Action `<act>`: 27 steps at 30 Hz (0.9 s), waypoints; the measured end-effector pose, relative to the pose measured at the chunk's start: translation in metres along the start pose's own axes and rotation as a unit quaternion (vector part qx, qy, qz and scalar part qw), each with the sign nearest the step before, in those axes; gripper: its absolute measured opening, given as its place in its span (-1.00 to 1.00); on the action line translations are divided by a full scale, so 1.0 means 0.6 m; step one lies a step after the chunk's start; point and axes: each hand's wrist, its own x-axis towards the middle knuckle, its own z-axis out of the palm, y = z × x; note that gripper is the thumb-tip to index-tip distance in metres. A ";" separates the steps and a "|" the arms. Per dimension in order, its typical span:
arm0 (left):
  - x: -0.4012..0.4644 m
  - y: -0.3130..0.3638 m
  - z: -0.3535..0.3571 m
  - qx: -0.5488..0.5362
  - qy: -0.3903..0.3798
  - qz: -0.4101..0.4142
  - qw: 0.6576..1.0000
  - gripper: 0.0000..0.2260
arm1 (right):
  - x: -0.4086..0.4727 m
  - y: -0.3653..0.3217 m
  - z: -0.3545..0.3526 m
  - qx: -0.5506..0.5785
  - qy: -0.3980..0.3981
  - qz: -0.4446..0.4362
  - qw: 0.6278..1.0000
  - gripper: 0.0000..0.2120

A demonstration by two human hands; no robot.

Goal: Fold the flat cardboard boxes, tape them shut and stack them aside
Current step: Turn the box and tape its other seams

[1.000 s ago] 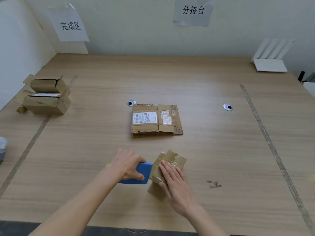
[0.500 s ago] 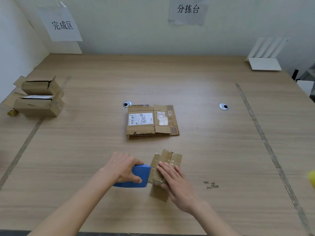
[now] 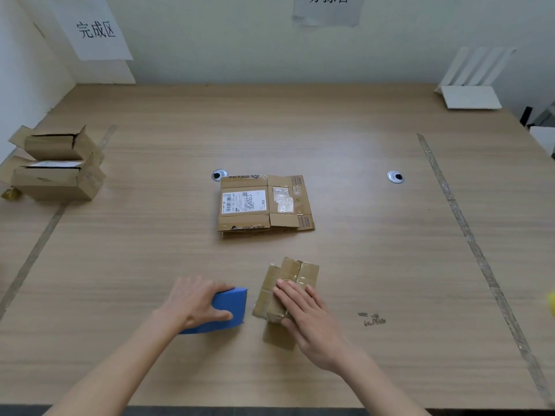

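Near the worktop's front edge, the right hand [image 3: 312,319] lies flat, fingers straight, on the small box [image 3: 288,291]; the left hand [image 3: 195,301] grips the blue tape dispenser [image 3: 229,306]. If that flat press slips, the tape could wrinkle or the flaps pop open.

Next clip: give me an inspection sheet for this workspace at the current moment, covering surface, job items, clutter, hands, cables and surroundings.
Surface: wooden table, with tape lines and two round grommets.
Job's things: small taped brown cardboard box near the front edge; pile of flattened cardboard boxes at centre; two folded boxes stacked far left.
Clutter: small scraps right of the taped box.
Hands: left hand grips blue tape dispenser; right hand presses flat on the taped box.
Cables: nothing seen.
Surroundings: two paper signs on the wall; white rack in the far right corner.
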 end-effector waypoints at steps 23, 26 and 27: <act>0.001 -0.022 0.024 -0.002 0.010 -0.007 1.000 -0.37 | 0.037 -0.054 0.016 -0.145 0.197 0.026 0.969 -0.91; -0.001 -0.021 0.022 -0.004 0.006 -0.009 1.000 -0.38 | 0.037 -0.054 0.002 -0.132 0.158 0.028 0.978 -0.72; -0.001 -0.020 0.023 -0.003 0.005 -0.011 1.000 -0.38 | 0.035 -0.055 -0.002 -0.128 0.148 0.029 0.980 -0.67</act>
